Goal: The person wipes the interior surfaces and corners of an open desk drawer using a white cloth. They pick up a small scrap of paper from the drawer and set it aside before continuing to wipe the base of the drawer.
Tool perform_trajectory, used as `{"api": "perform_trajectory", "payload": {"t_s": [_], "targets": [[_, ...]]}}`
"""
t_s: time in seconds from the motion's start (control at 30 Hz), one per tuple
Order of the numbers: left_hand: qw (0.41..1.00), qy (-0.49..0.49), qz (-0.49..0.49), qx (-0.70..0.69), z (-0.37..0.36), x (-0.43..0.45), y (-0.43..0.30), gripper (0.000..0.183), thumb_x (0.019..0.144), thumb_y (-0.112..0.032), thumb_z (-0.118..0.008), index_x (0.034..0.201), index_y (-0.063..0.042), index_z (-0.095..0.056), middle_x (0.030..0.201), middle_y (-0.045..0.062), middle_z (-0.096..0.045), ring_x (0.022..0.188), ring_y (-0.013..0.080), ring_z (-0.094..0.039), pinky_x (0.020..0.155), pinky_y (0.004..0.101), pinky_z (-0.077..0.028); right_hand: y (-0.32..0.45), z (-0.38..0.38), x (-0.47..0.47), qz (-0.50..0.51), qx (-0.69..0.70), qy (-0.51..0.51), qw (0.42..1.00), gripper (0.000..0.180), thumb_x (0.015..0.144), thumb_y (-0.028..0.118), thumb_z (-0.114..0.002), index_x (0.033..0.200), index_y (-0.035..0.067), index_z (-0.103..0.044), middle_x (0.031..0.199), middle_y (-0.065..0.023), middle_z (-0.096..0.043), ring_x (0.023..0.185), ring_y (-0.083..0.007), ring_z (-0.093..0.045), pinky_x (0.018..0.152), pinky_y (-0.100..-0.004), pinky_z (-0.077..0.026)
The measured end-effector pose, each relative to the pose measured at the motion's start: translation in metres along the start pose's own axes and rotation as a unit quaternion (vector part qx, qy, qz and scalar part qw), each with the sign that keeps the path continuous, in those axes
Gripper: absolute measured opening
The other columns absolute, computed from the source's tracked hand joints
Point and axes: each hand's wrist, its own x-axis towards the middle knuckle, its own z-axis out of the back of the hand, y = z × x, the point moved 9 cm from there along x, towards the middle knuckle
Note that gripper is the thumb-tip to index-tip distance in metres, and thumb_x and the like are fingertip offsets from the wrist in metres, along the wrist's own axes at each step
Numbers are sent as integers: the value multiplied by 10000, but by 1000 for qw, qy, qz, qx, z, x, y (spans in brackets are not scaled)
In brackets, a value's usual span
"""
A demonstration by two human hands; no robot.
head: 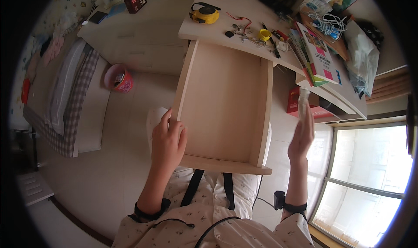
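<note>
A light wooden drawer (222,101) is pulled out from the desk over my lap, with its bottom panel in plain sight. My left hand (168,140) grips the drawer's left side wall near the front, fingers over its top edge. To the right of the drawer, my right hand (302,133) is raised, holding a crumpled white tissue or wipe (303,101), slightly blurred. On the desktop (225,6) behind the drawer are a yellow tape measure (207,14), a red cord (245,21), a yellow tape roll (264,35), a black pen (276,49) and several small metal clips (249,39).
Books (316,52) lean over the desk's right part, near a white cable bundle (329,24) and a plastic bag (364,55). A red box (294,102) sits below. Leftward are a pink bin (125,83) on the floor and a bed with a checked cover (83,81).
</note>
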Motion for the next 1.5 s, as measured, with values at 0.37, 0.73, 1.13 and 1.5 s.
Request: {"api": "perform_trajectory", "payload": {"t_s": [0.37,0.73,1.13,1.5], "targets": [[999,-27,-20,-17,2,-4,-3,115,893,-137,-629,952,-47,-585,1313,198,-509,939,346,-626,807,433,-502,-50,-103,71,188,-293,185,919,445,930,11,-454,1372,-42,-449,1580,-200,-198,1470,-403,-149,1174,-430,-253],[999,-30,-15,-32,1,-6,-1,123,884,-143,-641,944,-49,-591,1295,195,-528,931,356,-650,786,429,-521,-57,-111,124,217,-339,164,901,542,871,9,-501,1399,-44,-390,1521,-216,-299,1454,-376,-214,1168,-415,-283],[999,-20,1,-36,-1,-8,1,122,898,-143,-632,947,-39,-590,1287,207,-536,1030,337,-627,832,428,-528,-58,-118,149,226,-328,187,898,447,922,102,-508,1340,-48,-454,1367,-241,-422,1354,-395,-344,1124,-442,-327],[999,-9,11,-30,-4,-8,1,117,895,-149,-626,945,-48,-595,1292,219,-533,1032,347,-623,835,432,-523,-85,-117,177,122,-325,176,921,423,949,189,-512,1338,24,-524,1350,-200,-489,1291,-387,-415,1101,-436,-345]]}}
